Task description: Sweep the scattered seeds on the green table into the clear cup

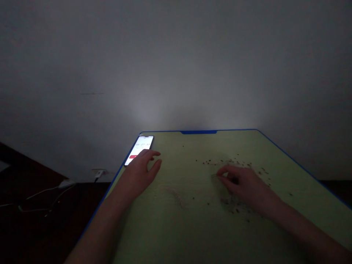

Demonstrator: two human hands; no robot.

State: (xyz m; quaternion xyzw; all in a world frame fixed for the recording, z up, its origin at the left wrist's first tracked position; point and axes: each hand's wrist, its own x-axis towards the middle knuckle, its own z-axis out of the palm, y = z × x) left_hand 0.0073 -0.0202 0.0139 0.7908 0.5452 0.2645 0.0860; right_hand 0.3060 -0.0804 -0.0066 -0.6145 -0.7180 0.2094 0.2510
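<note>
My right hand (242,179) is over the right half of the table, thumb and forefinger pinched together. A faint, thin pale thing shows at the fingertips, too dim to name. Small dark bits (231,161), like seeds or crumbs, are scattered behind, beside and below this hand. My left hand (145,167) hovers over the left side with its thumb and fingers apart and nothing between them. It partly covers a phone (145,141) whose bright screen shows a running-timer display and a red button.
The pale green table (165,227) has a blue edge and meets a plain wall (176,73). A faint pale smear (177,196) and a few stray specks lie near the middle. White cables (41,198) and a plugged-in charger (99,174) are at the left, beyond the table.
</note>
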